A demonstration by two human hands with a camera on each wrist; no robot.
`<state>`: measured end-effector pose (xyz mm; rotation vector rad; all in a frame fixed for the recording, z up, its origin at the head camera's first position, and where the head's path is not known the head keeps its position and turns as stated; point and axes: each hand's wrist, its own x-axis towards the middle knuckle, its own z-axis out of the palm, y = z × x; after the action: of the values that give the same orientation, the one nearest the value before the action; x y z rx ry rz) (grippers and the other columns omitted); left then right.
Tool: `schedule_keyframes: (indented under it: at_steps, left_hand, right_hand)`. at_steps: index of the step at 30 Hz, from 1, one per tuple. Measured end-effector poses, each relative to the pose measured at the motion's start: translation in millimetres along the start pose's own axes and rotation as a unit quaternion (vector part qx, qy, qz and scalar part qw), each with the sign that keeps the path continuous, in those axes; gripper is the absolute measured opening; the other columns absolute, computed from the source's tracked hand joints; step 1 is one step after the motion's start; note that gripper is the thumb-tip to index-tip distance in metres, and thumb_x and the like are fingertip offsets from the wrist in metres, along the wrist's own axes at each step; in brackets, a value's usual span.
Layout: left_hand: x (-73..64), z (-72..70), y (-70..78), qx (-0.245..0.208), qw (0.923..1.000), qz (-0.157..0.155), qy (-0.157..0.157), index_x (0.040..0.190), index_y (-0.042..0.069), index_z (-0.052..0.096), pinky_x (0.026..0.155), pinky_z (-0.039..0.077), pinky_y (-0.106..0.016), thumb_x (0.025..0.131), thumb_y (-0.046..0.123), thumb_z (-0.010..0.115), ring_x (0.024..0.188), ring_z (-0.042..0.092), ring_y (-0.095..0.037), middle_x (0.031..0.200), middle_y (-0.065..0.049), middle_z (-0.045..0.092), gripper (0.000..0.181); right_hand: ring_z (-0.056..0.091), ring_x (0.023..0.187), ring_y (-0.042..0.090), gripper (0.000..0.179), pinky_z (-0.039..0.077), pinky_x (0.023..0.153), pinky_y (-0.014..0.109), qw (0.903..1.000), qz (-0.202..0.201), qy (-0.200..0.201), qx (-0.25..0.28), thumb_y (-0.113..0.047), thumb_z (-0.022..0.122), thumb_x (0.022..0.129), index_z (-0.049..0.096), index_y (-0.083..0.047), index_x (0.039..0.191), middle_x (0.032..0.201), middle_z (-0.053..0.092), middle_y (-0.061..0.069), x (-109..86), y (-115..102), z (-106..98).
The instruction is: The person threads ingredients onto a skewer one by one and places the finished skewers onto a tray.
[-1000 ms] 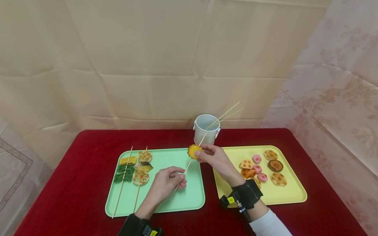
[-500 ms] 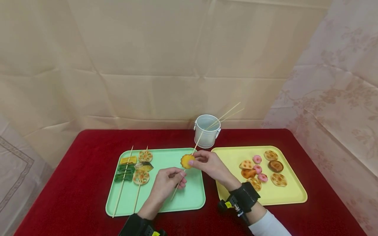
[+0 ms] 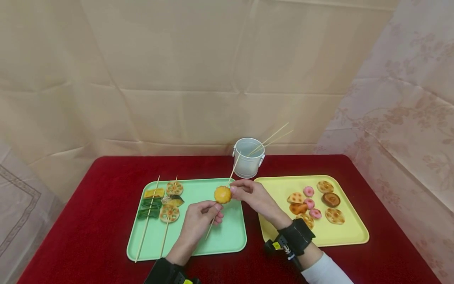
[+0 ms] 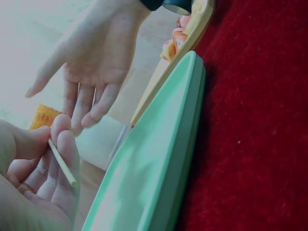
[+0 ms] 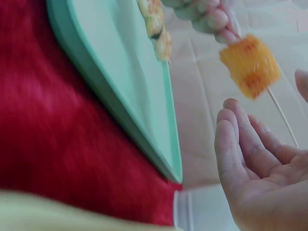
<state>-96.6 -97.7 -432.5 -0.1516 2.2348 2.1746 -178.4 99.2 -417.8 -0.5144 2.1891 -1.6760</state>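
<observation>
My left hand (image 3: 198, 223) pinches a thin bamboo skewer (image 3: 233, 170) below a round slice of corn (image 3: 222, 195). The yellow corn is threaded on the skewer, just above the left fingertips, and tilts over the mint green tray (image 3: 230, 240). Beside the corn is my right hand (image 3: 257, 199); in the right wrist view its fingers (image 5: 231, 139) are extended and the thumb stands apart, with a gap to the corn (image 5: 251, 66). The skewer's lower end (image 4: 63, 163) sticks out under the left fingers in the left wrist view.
Two filled skewers lie on the green tray's left side, one with green vegetable pieces (image 3: 149, 213), one with lotus root slices (image 3: 169, 213). A yellow tray (image 3: 351, 236) bears several loose food pieces. Behind stands a white bucket (image 3: 252, 165) with two skewers (image 3: 274, 134).
The corn has slid down the skewer toward my left hand, the right hand moving down and left with it. The right fingers have since let go of the corn. My left hand stays nearly still.
</observation>
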Motion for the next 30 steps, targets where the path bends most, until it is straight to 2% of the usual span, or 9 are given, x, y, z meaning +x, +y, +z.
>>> schedule_keyframes:
  at_steps: [5,10,13,19,24,30]
  left_hand:
    - [0.3,-1.3,-0.4,-0.016,0.9999,0.0,0.006,0.104,-0.012,0.073,0.061,0.058,-0.025,0.099,0.007,0.07,0.064,0.068,-0.015,0.077,-0.014,0.073,0.021]
    - [1.3,-2.5,-1.6,-0.018,0.9997,-0.003,0.014,0.103,-0.012,0.074,0.061,0.058,-0.025,0.098,0.006,0.07,0.063,0.068,-0.013,0.076,-0.014,0.073,0.019]
    - [1.9,-2.8,-2.4,-0.014,0.9998,-0.002,0.017,0.102,-0.011,0.074,0.061,0.058,-0.025,0.098,0.006,0.07,0.063,0.068,-0.013,0.076,-0.014,0.073,0.018]
    - [1.8,-3.3,-2.3,-0.005,0.9997,0.005,0.024,0.103,-0.01,0.075,0.06,0.058,-0.025,0.097,0.008,0.073,0.064,0.068,-0.015,0.077,-0.014,0.073,0.019]
    - [2.5,-4.2,-2.1,0.006,0.9996,0.006,0.027,0.103,-0.01,0.076,0.06,0.057,-0.024,0.097,0.009,0.074,0.064,0.068,-0.015,0.077,-0.015,0.074,0.019]
    - [4.3,-5.7,-4.1,0.015,0.9996,0.004,0.024,0.103,-0.01,0.076,0.061,0.058,-0.024,0.097,0.008,0.073,0.064,0.069,-0.013,0.076,-0.013,0.074,0.019]
  right_hand:
    - [0.07,0.106,0.038,0.043,0.057,0.093,0.035,0.9995,-0.006,0.026,-0.019,-0.03,0.066,0.102,0.065,0.005,0.128,0.11,0.074,0.017,-1.4,-1.8,-17.2]
    - [0.071,0.102,0.036,0.036,0.057,0.09,0.035,0.9945,-0.024,0.05,-0.088,-0.026,0.066,0.103,0.068,0.004,0.122,0.108,0.075,0.016,-6.6,-1.3,-43.4]
    - [0.071,0.099,0.029,0.031,0.057,0.089,0.037,0.986,-0.03,0.071,-0.148,-0.027,0.067,0.102,0.071,0.0,0.118,0.106,0.075,0.011,-11.5,0.2,-62.1]
    - [0.068,0.103,0.025,0.028,0.054,0.087,0.041,0.9581,-0.016,0.099,-0.268,-0.033,0.069,0.101,0.074,-0.009,0.115,0.11,0.074,0.006,-23.9,5.9,-97.2]
    - [0.067,0.102,0.028,0.031,0.054,0.084,0.042,0.9469,-0.002,0.092,-0.308,-0.03,0.069,0.101,0.073,-0.005,0.119,0.111,0.074,0.008,-32.7,10.1,-118.7]
    - [0.068,0.101,0.031,0.032,0.054,0.087,0.046,0.935,0.015,0.069,-0.348,-0.024,0.07,0.1,0.07,-0.001,0.122,0.113,0.073,0.012,-41.4,14.8,-135.4]
